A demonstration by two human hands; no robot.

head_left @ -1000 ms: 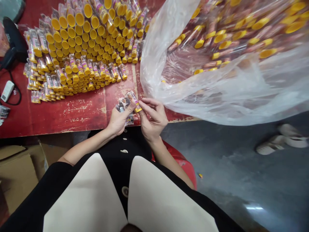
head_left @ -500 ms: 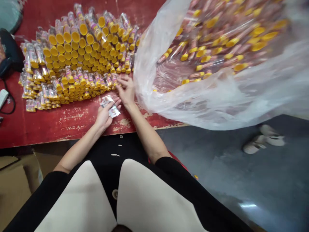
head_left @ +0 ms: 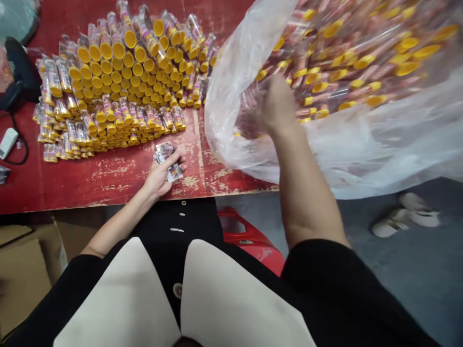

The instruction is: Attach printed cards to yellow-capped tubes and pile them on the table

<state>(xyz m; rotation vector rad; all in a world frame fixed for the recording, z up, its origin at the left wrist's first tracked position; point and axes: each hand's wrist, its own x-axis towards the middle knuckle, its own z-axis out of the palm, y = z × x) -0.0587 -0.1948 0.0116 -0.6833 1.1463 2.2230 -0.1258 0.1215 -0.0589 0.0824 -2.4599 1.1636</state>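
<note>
Plastic sack (head_left: 224, 86) surrounds right hand (head_left: 275, 103), grip unseen; left hand (head_left: 159, 178) pinches sachets (head_left: 168, 161) beside stacked tubes (head_left: 123, 72).

Clear tubes (head_left: 347, 67) with yellow caps lie loose and crosswise in a heap inside a clear polythene bag (head_left: 365, 144), their printed labels showing through the film. Flat printed sachets (head_left: 167, 161) form a small, loose bunch to the left of the bag, lying across the open palm of the left hand (head_left: 158, 177). The right hand (head_left: 277, 103) is inserted in the bag among the tubes, its fingers hidden.
</note>
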